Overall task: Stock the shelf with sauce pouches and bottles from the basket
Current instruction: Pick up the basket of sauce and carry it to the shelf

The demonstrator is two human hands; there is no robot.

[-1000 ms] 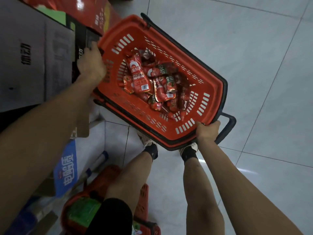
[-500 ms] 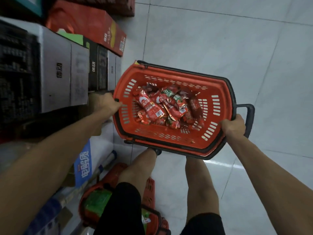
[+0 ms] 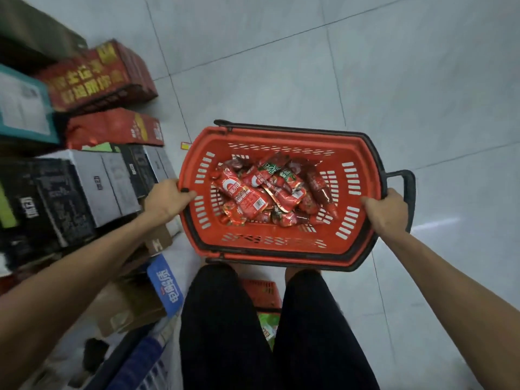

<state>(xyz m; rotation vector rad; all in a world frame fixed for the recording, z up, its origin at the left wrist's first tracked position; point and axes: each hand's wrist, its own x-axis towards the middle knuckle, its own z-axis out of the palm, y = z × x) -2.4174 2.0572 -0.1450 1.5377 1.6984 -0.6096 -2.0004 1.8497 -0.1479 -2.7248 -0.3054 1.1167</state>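
Gripping red basket (image 3: pixel 281 249) by its short ends, left hand (image 3: pixel 166 202) and right hand (image 3: pixel 387 213) curl over the rim; sauce pouches (image 3: pixel 242 198) and bottles (image 3: pixel 319 190) piled inside, above tiled floor (image 3: pixel 365 80), cartons (image 3: pixel 92 187) to the left

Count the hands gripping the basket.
2: left hand grips the left rim of the basket, right hand grips its right rim beside the handle. Neither is hidden.

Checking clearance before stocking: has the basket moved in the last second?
Yes. The basket has swung rightward, off the stacked boxes and out over the floor.
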